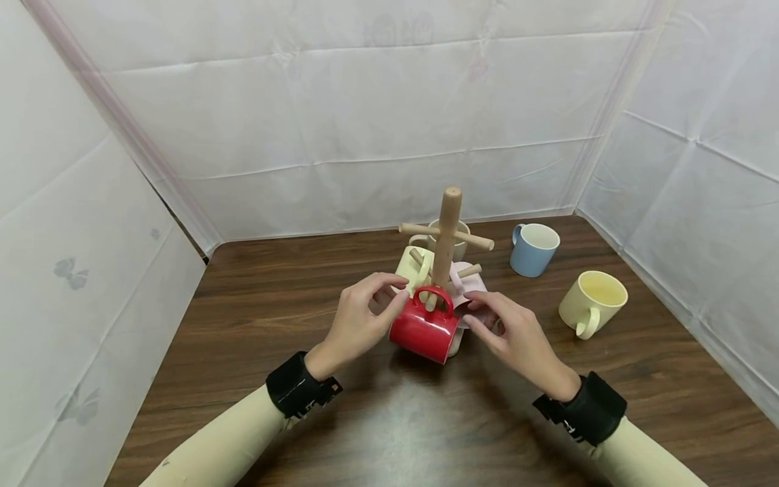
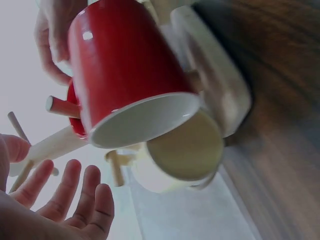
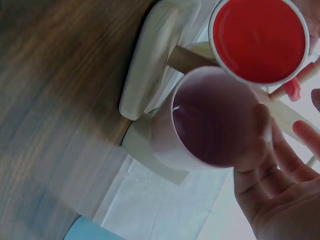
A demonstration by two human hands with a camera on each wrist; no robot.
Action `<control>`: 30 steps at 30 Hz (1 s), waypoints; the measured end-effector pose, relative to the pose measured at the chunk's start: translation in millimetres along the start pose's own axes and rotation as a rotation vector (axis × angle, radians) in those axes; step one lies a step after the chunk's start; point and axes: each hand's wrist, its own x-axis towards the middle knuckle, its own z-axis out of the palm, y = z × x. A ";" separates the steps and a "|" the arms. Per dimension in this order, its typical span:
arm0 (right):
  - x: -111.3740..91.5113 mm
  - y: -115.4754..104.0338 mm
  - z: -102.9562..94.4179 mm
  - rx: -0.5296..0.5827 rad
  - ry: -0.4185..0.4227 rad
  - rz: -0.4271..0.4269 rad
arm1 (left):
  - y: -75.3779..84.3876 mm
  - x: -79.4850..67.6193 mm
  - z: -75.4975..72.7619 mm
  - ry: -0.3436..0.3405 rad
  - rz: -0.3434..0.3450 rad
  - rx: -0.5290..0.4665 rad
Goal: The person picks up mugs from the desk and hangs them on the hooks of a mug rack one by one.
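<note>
A red mug hangs by its handle on a front peg of the wooden mug tree. To its left my left hand is held with fingers parted, and the left wrist view shows a gap between them and the mug. My right hand is at the other side, its relaxed fingers overlapping the rim of a pink mug in the right wrist view. That pink mug hangs on the right peg. A pale yellow mug hangs on the left peg, behind my left fingertips.
Behind the post is a cream mug, partly hidden. Off to the right on the wooden table stand a blue mug and a yellow mug. White sheeting walls in the back and both sides.
</note>
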 end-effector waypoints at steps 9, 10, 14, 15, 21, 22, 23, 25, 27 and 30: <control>15.7 16.7 -5.2 -0.052 0.110 -0.003 | 4.7 24.5 5.3 0.013 -0.065 0.014; 17.8 19.0 -5.7 -0.057 0.124 0.003 | 5.6 27.6 6.6 0.010 -0.075 0.002; 26.2 26.5 -6.8 -0.079 0.147 0.029 | 10.2 38.4 11.8 -0.001 -0.091 -0.017; 28.0 28.2 -6.6 -0.081 0.145 0.035 | 11.2 40.7 13.3 -0.002 -0.094 -0.014; 40.0 35.8 0.2 -0.077 0.126 0.016 | 15.1 51.4 17.8 -0.025 -0.118 -0.022; 41.3 36.4 1.9 -0.070 0.117 0.012 | 15.4 52.0 18.0 -0.028 -0.123 -0.023; 42.5 36.8 3.5 -0.062 0.108 0.008 | 15.0 52.5 18.5 -0.027 -0.126 -0.018; 43.9 37.0 6.5 -0.050 0.097 0.006 | 14.1 53.3 19.8 -0.023 -0.133 0.003; 44.6 37.3 9.2 -0.044 0.096 0.002 | 13.3 54.0 21.6 -0.018 -0.130 0.017; 45.4 37.7 11.5 -0.039 0.104 0.004 | 12.9 55.7 25.9 -0.003 -0.125 0.026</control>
